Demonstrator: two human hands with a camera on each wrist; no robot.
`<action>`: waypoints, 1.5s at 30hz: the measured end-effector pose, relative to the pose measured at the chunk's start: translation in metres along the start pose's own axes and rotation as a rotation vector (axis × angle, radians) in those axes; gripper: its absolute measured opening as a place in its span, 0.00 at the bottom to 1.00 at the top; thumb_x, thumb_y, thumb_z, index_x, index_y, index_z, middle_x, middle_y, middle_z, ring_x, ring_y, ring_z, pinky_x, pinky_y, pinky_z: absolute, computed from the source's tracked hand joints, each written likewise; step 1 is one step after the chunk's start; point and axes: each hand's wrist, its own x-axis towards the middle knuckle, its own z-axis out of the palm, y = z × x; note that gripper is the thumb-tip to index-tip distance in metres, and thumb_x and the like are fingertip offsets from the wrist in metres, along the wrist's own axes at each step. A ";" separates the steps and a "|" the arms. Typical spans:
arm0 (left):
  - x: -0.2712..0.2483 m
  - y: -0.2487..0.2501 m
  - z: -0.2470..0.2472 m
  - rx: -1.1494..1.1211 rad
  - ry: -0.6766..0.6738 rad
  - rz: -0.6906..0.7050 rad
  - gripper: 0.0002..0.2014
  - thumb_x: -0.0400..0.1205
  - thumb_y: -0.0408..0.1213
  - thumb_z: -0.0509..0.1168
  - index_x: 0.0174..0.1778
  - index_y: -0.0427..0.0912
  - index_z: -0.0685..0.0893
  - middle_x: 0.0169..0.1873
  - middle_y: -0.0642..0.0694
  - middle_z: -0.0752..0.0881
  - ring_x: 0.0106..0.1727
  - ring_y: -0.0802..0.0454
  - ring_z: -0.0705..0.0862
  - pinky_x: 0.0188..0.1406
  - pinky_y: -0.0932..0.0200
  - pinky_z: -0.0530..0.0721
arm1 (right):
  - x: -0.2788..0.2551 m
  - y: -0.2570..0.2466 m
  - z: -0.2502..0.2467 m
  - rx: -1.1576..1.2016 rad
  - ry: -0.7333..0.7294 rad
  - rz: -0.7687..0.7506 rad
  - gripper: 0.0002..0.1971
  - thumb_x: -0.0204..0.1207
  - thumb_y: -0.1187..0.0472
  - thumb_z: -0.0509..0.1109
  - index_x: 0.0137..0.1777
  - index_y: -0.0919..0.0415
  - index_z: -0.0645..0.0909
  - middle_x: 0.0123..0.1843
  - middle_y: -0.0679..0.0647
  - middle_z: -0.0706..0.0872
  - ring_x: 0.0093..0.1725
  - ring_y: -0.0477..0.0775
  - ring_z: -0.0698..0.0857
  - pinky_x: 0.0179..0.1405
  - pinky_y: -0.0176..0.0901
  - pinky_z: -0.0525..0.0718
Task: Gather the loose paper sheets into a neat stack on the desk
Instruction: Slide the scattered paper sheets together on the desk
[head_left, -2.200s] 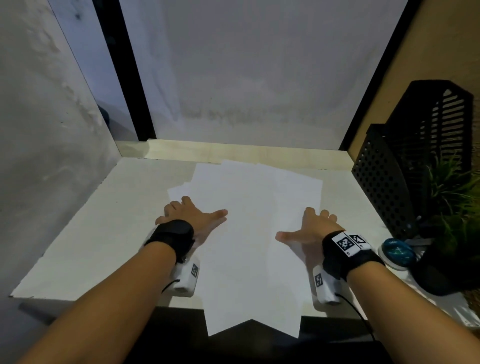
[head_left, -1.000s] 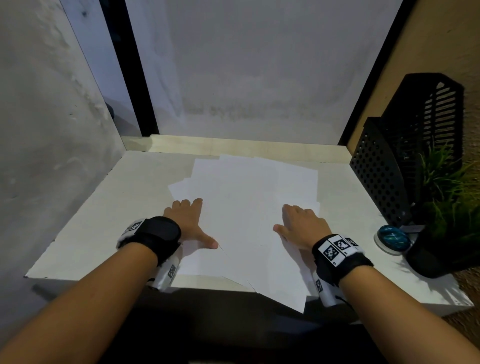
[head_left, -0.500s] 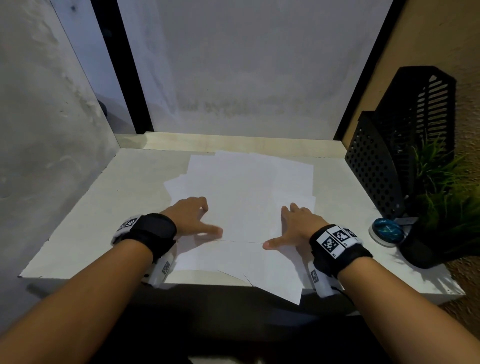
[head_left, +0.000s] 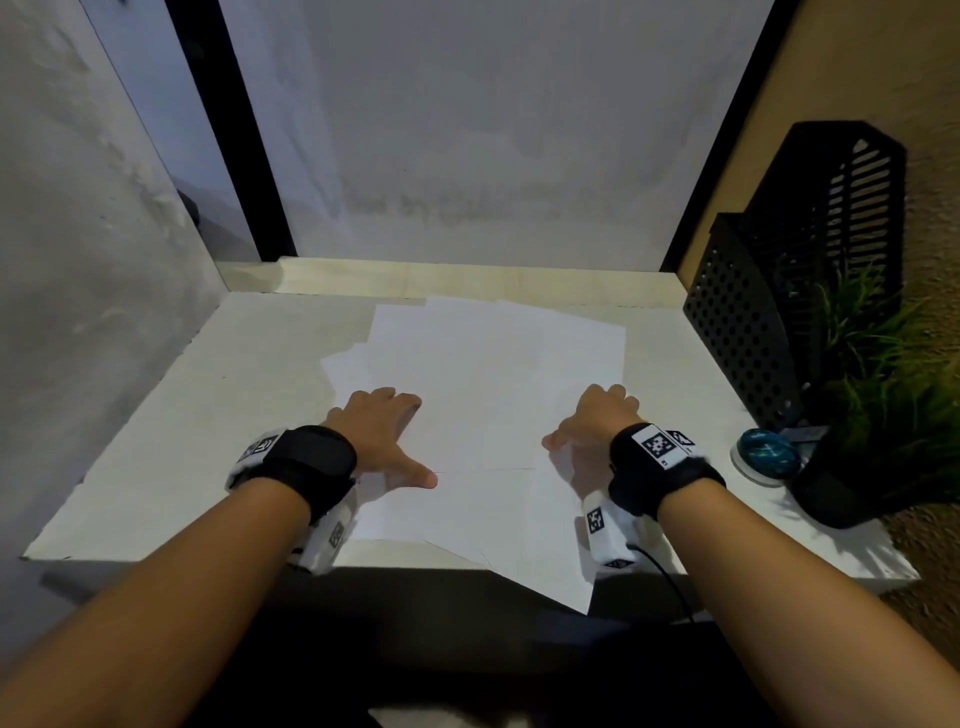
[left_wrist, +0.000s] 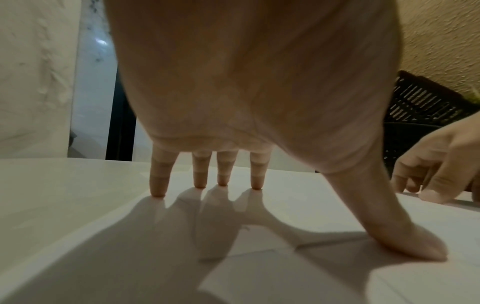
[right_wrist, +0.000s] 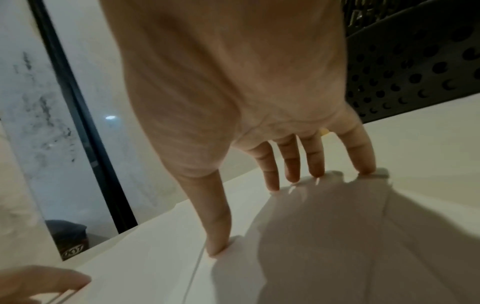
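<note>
Several white paper sheets (head_left: 493, 374) lie overlapped and askew in the middle of the white desk (head_left: 171, 447). One sheet's corner (head_left: 574, 587) hangs over the front edge. My left hand (head_left: 395, 441) rests on the sheets' left part with straight fingers and the thumb spread out; in the left wrist view the left hand (left_wrist: 311, 214) presses its fingertips (left_wrist: 200, 183) down on paper (left_wrist: 285, 277). My right hand (head_left: 587, 421) rests on the right part. In the right wrist view the right hand (right_wrist: 259, 214) has straight fingers, the little finger (right_wrist: 363, 160) at a sheet's edge.
A black perforated file holder (head_left: 743, 338) stands at the desk's right side. A green plant in a dark pot (head_left: 883, 415) and a round blue object (head_left: 769, 452) sit in front of it. Walls close the left and back. Bare desk lies left of the sheets.
The sheets have been pushed farther onto the desk, so less paper overhangs the front edge. My right hand has shifted right and away from me; the left hand stays in place.
</note>
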 end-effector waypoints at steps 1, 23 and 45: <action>0.000 0.001 0.000 -0.005 0.003 -0.002 0.62 0.58 0.73 0.77 0.87 0.59 0.57 0.89 0.50 0.55 0.88 0.43 0.55 0.82 0.38 0.62 | 0.003 -0.002 -0.001 0.020 0.009 0.012 0.42 0.67 0.46 0.85 0.75 0.63 0.70 0.74 0.62 0.70 0.76 0.67 0.68 0.65 0.55 0.75; 0.006 -0.003 -0.003 -0.186 -0.015 0.029 0.54 0.57 0.81 0.69 0.80 0.61 0.71 0.84 0.56 0.68 0.84 0.45 0.64 0.80 0.40 0.67 | 0.009 0.051 -0.030 0.496 -0.106 0.148 0.07 0.74 0.69 0.75 0.47 0.72 0.81 0.40 0.65 0.84 0.34 0.60 0.82 0.34 0.45 0.78; 0.030 -0.024 -0.015 -0.387 -0.062 -0.298 0.68 0.55 0.64 0.84 0.89 0.54 0.55 0.89 0.45 0.50 0.88 0.33 0.46 0.83 0.34 0.61 | 0.017 0.001 -0.012 0.095 -0.031 0.061 0.39 0.68 0.36 0.78 0.73 0.58 0.73 0.74 0.62 0.69 0.74 0.67 0.66 0.70 0.58 0.74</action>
